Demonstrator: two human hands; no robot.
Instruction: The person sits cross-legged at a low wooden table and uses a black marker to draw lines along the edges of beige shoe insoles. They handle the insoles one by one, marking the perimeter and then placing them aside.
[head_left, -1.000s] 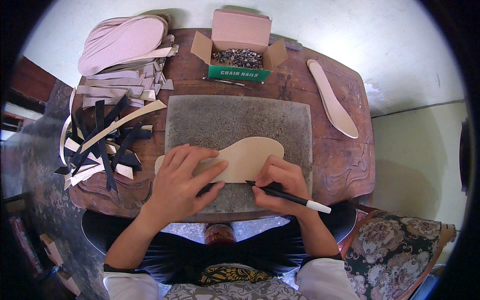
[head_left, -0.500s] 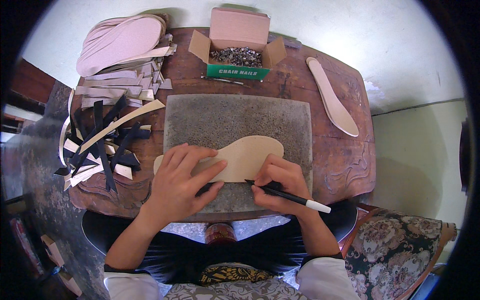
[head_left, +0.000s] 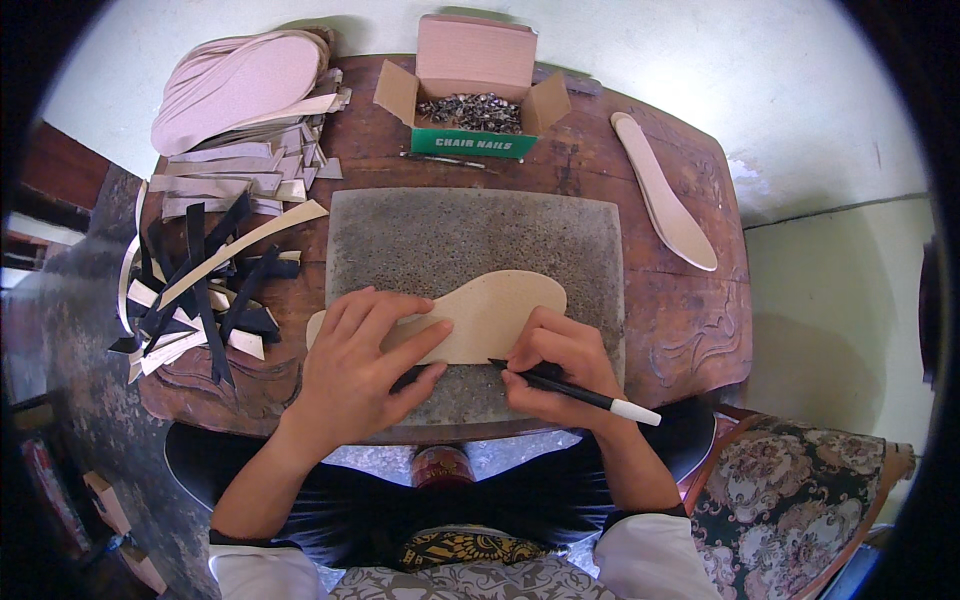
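A beige, sole-shaped insole piece (head_left: 500,318) lies across a grey speckled slab (head_left: 470,230), its wide rounded end to the right. My left hand (head_left: 375,345) rests on its left part with fingers stretched and apart, covering much of the narrower end. Something dark shows beside the left thumb; I cannot make it out. In my right hand (head_left: 565,370) is a black marker pen (head_left: 570,388) with a white end. Its tip meets the insole's near edge, and the white end points to the lower right.
On the wooden table (head_left: 680,330), pink insoles (head_left: 240,85) are stacked at the far left above grey strips (head_left: 230,170). Black and cream offcuts (head_left: 205,290) pile nearer. A green box of nails (head_left: 472,140) stands at the back. Another insole (head_left: 662,195) lies right. A patterned chair (head_left: 780,500) sits lower right.
The whole view has shifted very slightly. Both hands, the marker pen and the insole stay essentially in place.
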